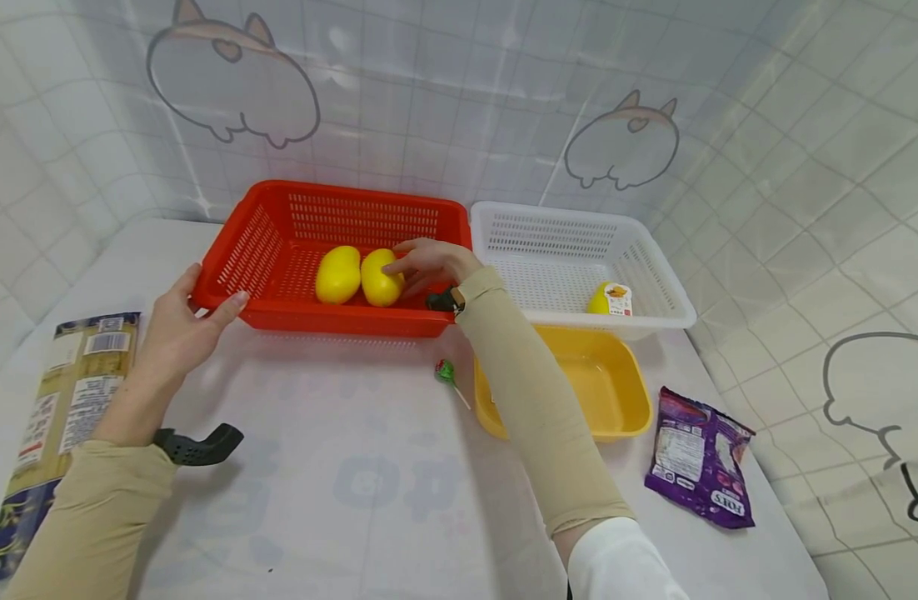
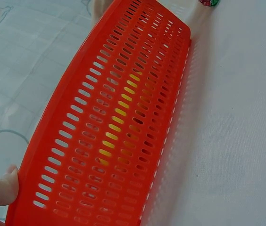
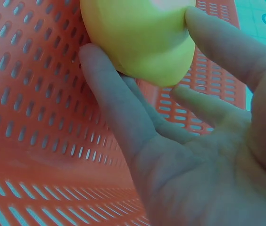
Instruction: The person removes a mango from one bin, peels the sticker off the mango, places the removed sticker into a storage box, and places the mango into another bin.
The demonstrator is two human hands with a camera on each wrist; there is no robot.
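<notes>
Two yellow mangoes lie side by side in the red basket [image 1: 339, 320]. My right hand [image 1: 432, 260] reaches over the near rim and holds the right mango [image 1: 380, 279] between thumb and fingers. In the right wrist view, the fingertips [image 3: 93, 54] touch both sides of that mango [image 3: 137, 42], low in the basket. The left mango [image 1: 337, 275] sits close beside it, untouched by the hand. My left hand [image 1: 185, 325] grips the basket's near left corner. In the left wrist view, its thumb [image 2: 3, 188] presses against the rim; the other fingers are mostly hidden.
At right stands a white basket [image 1: 657, 321] with a labelled yellow mango [image 1: 600, 302]. Before it is a yellow tray [image 1: 616, 392], partly behind my right arm. A lollipop [image 1: 446, 371], a purple snack bag [image 1: 702, 458] and a long printed packet [image 1: 77, 375] lie on the table.
</notes>
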